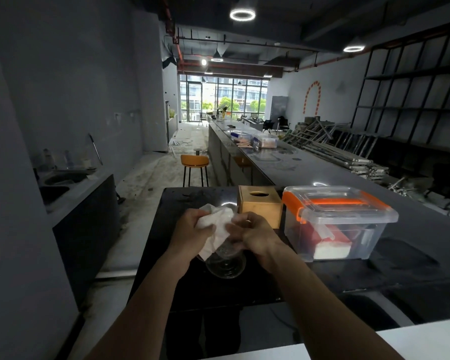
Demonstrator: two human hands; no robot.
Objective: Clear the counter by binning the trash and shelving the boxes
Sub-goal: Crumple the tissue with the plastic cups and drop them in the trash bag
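Head view: left hand grips crumpled tissue; right hand closed on clear cup.

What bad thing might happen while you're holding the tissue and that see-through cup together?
1. The clear plastic cup lies tipped under both hands; the right hand seems to hold its neck, so it might slip and roll off the black counter.
2. The white tissue is loosely bunched in the left hand; part could drop to the floor.
3. The wooden tissue box stands close behind and could get nudged.
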